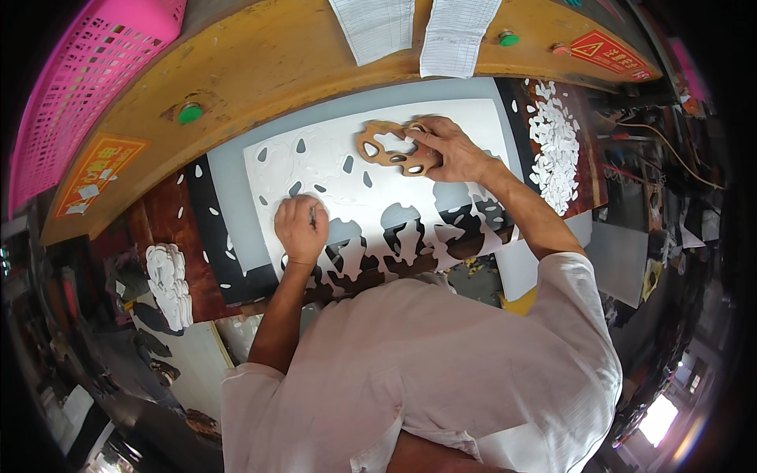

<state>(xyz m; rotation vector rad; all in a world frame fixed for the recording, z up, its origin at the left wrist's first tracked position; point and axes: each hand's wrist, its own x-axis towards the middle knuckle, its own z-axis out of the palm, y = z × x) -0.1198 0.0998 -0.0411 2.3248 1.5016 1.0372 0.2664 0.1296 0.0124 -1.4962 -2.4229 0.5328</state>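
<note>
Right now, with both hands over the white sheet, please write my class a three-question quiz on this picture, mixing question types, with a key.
1. Multiple choice: which hand holds the thick tan frame with several openings? A, left; B, right; C, neither.
2. True or false: the loose heap of small white pieces lies to the person's right of the large white sheet.
3. Short answer: what colour is the perforated plastic basket at upper left?

Key: 1, B, the right hand; 2, true; 3, pink.

Die (384,157) over sheet (323,146), pieces (553,150) heaped right, stacked cutouts (168,284) left, 2 papers (374,27) behind (on the beam (276,55))
</note>
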